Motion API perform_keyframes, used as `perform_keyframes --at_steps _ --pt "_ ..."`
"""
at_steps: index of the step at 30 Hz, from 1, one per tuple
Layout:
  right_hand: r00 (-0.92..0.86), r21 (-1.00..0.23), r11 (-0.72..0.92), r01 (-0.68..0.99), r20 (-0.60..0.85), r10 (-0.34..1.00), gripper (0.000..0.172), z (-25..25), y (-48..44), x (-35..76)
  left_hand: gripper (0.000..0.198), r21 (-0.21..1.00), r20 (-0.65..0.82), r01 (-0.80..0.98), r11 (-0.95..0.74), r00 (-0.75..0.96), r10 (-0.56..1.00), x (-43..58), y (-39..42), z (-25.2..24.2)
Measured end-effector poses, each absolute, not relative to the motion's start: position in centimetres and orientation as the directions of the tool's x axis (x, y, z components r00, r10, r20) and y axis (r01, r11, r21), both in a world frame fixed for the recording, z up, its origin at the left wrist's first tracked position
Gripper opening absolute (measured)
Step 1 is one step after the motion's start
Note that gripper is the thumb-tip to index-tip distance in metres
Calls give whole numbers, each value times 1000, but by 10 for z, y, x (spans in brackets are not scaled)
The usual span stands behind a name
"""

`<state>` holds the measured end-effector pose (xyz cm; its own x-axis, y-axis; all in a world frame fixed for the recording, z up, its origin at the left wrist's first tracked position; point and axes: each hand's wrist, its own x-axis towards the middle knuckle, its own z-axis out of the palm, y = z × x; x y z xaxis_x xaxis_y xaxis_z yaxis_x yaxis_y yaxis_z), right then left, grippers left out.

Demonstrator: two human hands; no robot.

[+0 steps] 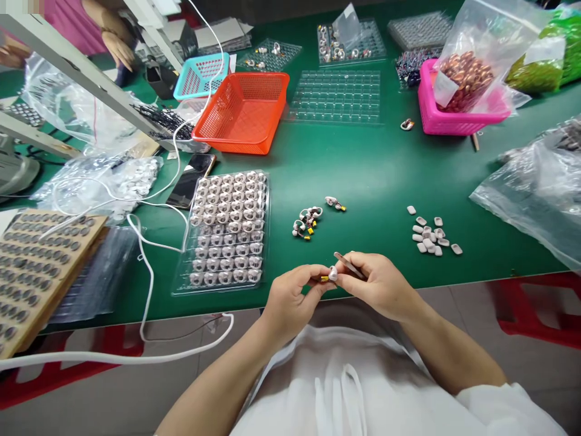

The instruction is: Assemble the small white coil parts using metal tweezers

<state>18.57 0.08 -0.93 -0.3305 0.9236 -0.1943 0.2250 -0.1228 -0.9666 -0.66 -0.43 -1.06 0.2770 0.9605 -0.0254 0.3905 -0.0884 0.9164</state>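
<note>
Both hands at the near edge of the green worktop [385,175], just over the lap. Left hand [290,297]: fingers pinched narrow on a small white part [333,274] with a yellow tab sticking out toward the palm. Right hand [381,284]: fingertips touch the same part from the other side, and the fingers are closed on a pair of tweezers [348,264] that lies across the knuckles, tip pointing up-left. Just beyond, a loose cluster of similar parts [307,222]; to its left a clear tray [227,227] filled with rows of white pieces; to the right, well apart, a small pile of white caps [430,237]. A white cable [145,272] loops off the left edge, past a phone [190,180]. Farther back: an orange basket [242,112], an empty clear tray [336,95], a pink basket [454,118] holding a bag of copper coils [467,69]. Far left, another person's hand [118,48].
</note>
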Motion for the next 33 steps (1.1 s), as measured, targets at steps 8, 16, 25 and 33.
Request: perform_keyframes --at_steps 8,16,25,33 --pt "-319 -963 -23 268 -111 941 15 -13 0 188 8 935 -113 353 23 237 965 -5 -6 -14" --pt "-318 -932 310 187 241 917 15 -17 -10 188 8 961 -264 133 243 166 950 -5 -8 -16" --pt "-336 -894 420 156 352 874 12 -27 -13 187 13 910 -393 -59 411 198 898 -5 -9 -8" --pt "-378 -736 634 239 531 759 27 -29 -12 186 40 631 -492 -394 669 464 737 -13 -5 -14"
